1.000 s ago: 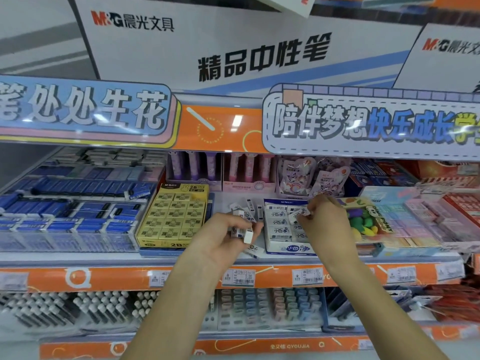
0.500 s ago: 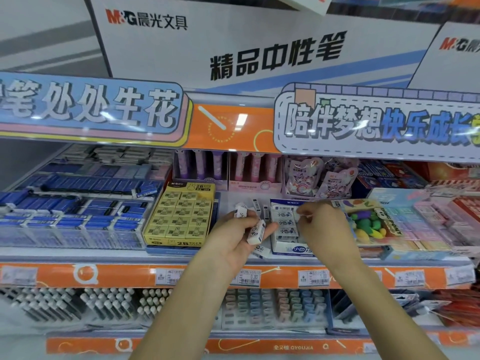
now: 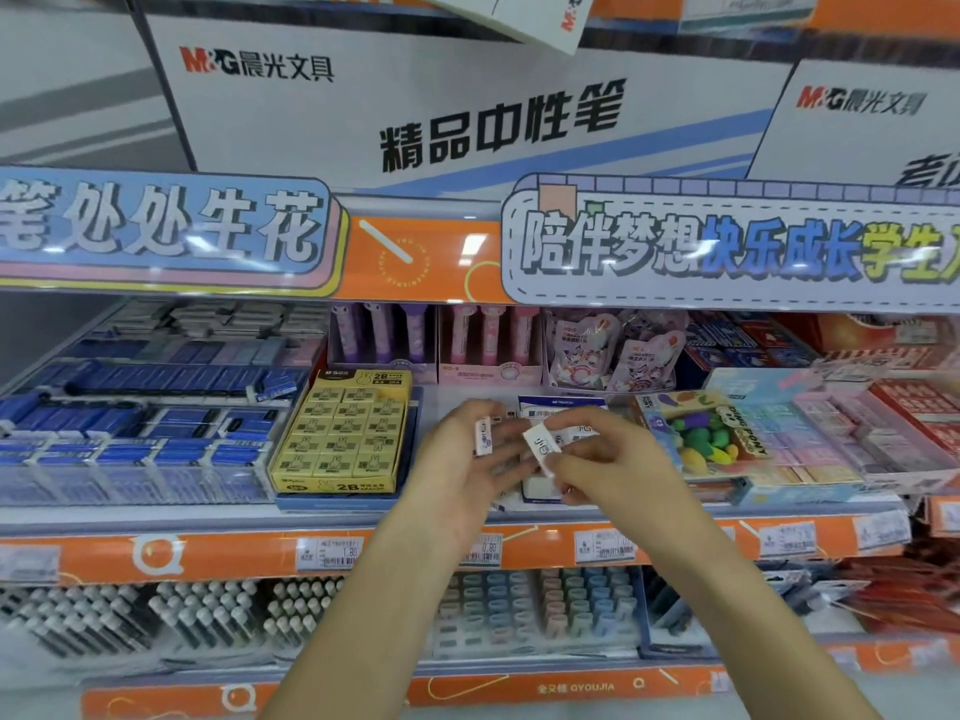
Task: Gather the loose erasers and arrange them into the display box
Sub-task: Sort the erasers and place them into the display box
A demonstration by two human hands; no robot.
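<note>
Both hands meet in front of the middle shelf. My left hand holds a small white eraser upright between thumb and fingers. My right hand pinches another white eraser with blue print, tilted, just right of the first. Behind the hands stands the white and blue display box, mostly hidden; only its back flap and a bit of its front show. Any loose erasers on the shelf are covered by my hands.
A yellow 2B eraser box sits left of the hands. A box of colourful shaped erasers sits to the right. Blue eraser rows fill the far left. The orange shelf edge with price tags runs below.
My right hand has come off the display box with an eraser and moved left to meet my left hand. My left hand lifted its eraser slightly.
</note>
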